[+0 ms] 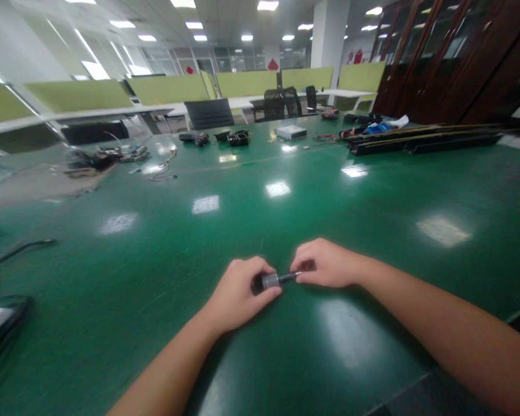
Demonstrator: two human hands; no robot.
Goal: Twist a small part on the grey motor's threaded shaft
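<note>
My left hand is wrapped around the thick black-and-grey handle of what looks like a small screwdriver. The tool lies nearly level, just over or on the green tabletop, its thin dark shaft pointing right. At the shaft's end, the fingertips of my right hand pinch the tip, where something shiny shows. My left palm and fingers hide the back end of the handle. Whether a separate bit sits in the tip is too small to tell.
Cables and loose parts lie at the far left. Across the back are a grey-white box, a black tool and dark clips. Long dark rails rest at the far right. A black cable reaches in from the left edge.
</note>
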